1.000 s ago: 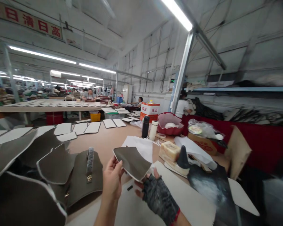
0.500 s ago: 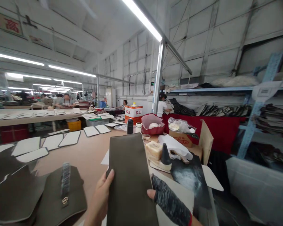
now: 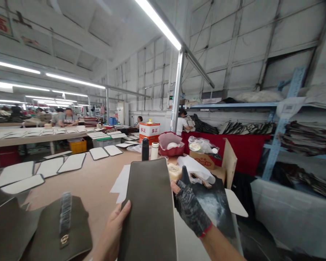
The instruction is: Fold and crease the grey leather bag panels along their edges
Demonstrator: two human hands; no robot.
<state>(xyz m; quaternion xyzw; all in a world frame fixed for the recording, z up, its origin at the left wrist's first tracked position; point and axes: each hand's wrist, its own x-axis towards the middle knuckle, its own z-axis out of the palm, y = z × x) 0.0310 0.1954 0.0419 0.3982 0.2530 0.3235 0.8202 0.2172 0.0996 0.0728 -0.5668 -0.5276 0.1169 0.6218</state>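
A flat, dark olive panel, leather-like with rounded corners and a pale edge, stands tilted up in front of me. My left hand grips its left edge, thumb on the front and the other fingers hidden behind. At its upper right edge is my right hand, in a dark fingerless glove with a red cuff. The bare thumb lies against that edge; the remaining fingers are mostly hidden. Beyond the right hand sit a black cone-shaped piece and a yellowish block.
Left on the table lies an olive bag piece with a wrapped strap and metal clasp. White panels line the far left side. Bottles, a red basin and a carton stand behind. People work farther off.
My right hand has slid up the panel's right edge towards its top corner. My left hand keeps its hold. The whole view has shifted slightly to the right.
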